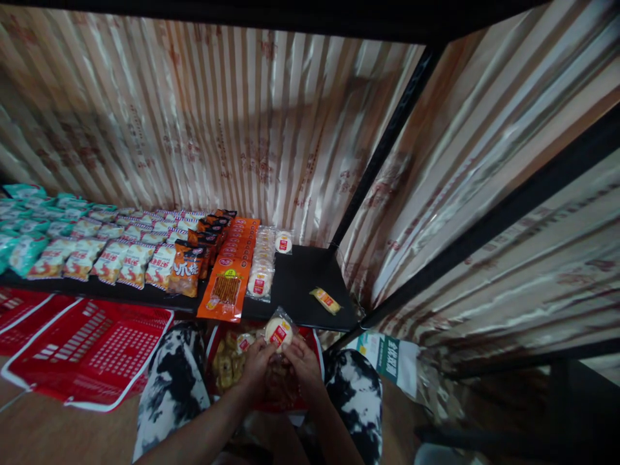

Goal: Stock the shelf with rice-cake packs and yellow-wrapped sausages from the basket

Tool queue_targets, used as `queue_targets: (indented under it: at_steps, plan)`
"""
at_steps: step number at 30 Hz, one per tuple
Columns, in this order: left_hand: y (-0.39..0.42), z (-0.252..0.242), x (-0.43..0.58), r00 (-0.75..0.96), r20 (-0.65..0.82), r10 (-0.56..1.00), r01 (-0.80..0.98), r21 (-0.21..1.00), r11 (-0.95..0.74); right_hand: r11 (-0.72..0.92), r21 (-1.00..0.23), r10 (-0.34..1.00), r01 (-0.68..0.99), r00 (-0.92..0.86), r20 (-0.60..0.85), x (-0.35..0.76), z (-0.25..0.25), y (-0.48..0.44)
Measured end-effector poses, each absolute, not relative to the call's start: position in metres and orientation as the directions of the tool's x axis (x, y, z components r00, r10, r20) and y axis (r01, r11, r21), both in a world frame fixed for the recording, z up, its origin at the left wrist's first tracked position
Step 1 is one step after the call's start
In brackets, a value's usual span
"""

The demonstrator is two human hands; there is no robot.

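Between my left hand [259, 367] and my right hand [301, 363] is a round white cracker in a clear packet [278, 332] with a red label. Both hands pinch its lower edge, above a red basket [316, 355] between my knees. Yellowish wrapped snacks [225, 368] lie in the basket, partly hidden by my arms. On the black shelf [300, 278] in front, a row of similar cracker packets [261, 271] runs front to back, and one more packet [283, 242] lies at the back beside it. A small yellow wrapped snack [326, 300] lies alone on the right.
Orange flat packets [227, 284], dark-and-orange bags [185, 268], white-and-orange bags [130, 261] and teal bags [28, 252] line the shelf leftward. Red baskets [104, 352] stand on the floor at left. A black metal post [387, 148] rises at the shelf's right; a curtain [194, 116] hangs behind.
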State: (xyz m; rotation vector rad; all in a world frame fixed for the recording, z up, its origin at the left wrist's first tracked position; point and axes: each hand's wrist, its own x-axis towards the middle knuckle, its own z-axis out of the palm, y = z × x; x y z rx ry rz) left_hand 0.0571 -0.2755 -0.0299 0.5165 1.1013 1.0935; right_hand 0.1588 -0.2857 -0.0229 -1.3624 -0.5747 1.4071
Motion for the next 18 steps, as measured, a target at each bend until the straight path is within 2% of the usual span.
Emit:
queue_targets:
  at_steps: [5, 11, 15, 18]
  plan:
    - [-0.269, -0.027, 0.057, -0.03, -0.355, 0.935, -0.354, 0.878, 0.322, -0.298, -0.902, 0.901, -0.312, 0.22, -0.373, 0.166, -0.023, -0.28]
    - [-0.258, -0.021, 0.052, 0.014, -0.317, 0.948, -0.262, 0.914, 0.31, -0.239, -0.938, 0.926, -0.253, 0.231, -0.298, 0.175, -0.013, -0.269]
    - [-0.246, -0.019, 0.049, -0.066, -0.26, 0.963, -0.04, 0.965, 0.258, -0.197, -0.964, 0.944, -0.179, 0.23, -0.236, 0.179, -0.007, -0.257]
    - [-0.235, -0.014, 0.049, -0.152, -0.225, 0.962, 0.147, 0.958, 0.248, -0.183, -0.976, 0.945, -0.115, 0.253, -0.207, 0.183, -0.005, -0.246]
